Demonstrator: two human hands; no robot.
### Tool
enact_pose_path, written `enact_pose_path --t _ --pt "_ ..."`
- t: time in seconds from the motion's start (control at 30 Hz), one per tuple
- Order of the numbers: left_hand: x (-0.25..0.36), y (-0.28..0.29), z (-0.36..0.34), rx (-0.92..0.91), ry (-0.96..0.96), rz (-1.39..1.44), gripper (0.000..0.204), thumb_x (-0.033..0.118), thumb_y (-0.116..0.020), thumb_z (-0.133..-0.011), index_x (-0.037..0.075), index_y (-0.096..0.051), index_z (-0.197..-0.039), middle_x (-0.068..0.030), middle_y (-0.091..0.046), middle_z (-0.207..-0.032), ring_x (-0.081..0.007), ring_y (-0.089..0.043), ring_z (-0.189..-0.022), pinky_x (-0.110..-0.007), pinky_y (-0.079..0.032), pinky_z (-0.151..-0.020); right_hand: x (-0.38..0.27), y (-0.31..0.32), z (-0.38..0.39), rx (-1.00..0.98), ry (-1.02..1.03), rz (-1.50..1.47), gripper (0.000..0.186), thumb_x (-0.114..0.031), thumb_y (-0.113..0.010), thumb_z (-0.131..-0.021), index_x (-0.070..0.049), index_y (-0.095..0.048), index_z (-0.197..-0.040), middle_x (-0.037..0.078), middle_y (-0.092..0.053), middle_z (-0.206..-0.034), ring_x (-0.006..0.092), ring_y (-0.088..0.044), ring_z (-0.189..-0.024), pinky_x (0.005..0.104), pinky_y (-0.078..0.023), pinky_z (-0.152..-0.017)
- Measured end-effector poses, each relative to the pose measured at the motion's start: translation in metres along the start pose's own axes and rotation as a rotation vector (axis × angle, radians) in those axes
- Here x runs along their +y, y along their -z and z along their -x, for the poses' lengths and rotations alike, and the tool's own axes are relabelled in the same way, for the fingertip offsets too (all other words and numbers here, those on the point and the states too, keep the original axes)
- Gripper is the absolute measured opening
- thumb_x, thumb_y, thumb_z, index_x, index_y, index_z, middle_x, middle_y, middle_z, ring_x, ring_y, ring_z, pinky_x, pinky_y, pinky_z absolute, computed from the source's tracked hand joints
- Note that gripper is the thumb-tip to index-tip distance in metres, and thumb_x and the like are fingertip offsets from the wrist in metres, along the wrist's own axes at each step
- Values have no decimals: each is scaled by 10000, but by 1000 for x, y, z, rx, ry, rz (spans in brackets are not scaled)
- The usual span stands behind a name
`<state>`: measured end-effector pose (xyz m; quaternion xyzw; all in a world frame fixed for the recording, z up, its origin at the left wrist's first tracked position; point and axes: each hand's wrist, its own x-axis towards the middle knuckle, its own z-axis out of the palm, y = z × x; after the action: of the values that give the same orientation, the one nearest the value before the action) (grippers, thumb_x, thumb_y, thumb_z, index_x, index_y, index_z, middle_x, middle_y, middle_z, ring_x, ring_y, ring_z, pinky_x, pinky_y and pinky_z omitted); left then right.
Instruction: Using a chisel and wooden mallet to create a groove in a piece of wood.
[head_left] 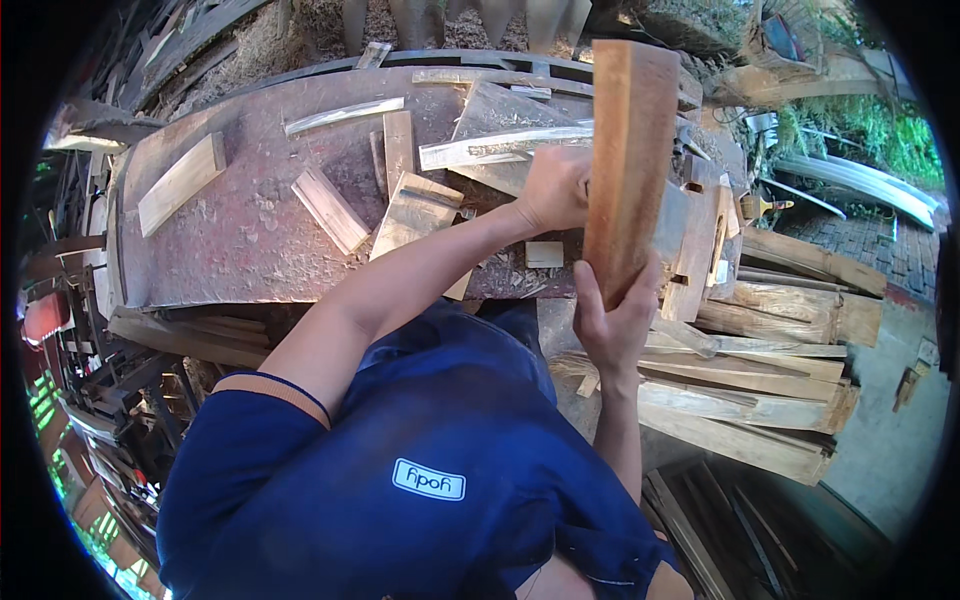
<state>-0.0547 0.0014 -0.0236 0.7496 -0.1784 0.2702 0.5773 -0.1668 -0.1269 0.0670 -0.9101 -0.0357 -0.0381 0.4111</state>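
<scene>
A thick, reddish-brown wooden block stands lengthwise in front of me, raised over the right part of the workbench. Gripping its near end is my right hand, thumb on the left side and fingers on the right. My left hand is closed just left of the block's middle. Its fingertips pass behind the wood, so what they grip is hidden; a small dark spot shows by them. A flat grey, blurred piece juts out right of the block, its kind unclear.
Offcuts, such as a pale block and a plank piece, lie on the worn reddish workbench among shavings. Long boards are stacked at my right. A brush rests near the bench's right end.
</scene>
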Motion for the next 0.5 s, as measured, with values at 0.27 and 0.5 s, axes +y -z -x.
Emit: enact_pose_path --t 0.27,0.5 --pt "-4 -5 2 -19 34 12 295 209 -759 -605 135 -664 -874 -107 -654 -750 -329 -641 -688 -378 -512 -580 -7 -7 9 165 75 -205 557 -215 -728 -798 28 -436 -1206 196 -582 -985 286 -608 -895 380 -486 -787" --pt "-21 22 -37 296 78 216 134 125 -733 -722 52 -623 -738 -72 -591 -610 -148 -595 -543 -301 -477 -536 5 -12 4 17 73 -64 532 -241 -722 -818 39 -441 -1172 208 -637 -890 326 -663 -771 382 -512 -690"
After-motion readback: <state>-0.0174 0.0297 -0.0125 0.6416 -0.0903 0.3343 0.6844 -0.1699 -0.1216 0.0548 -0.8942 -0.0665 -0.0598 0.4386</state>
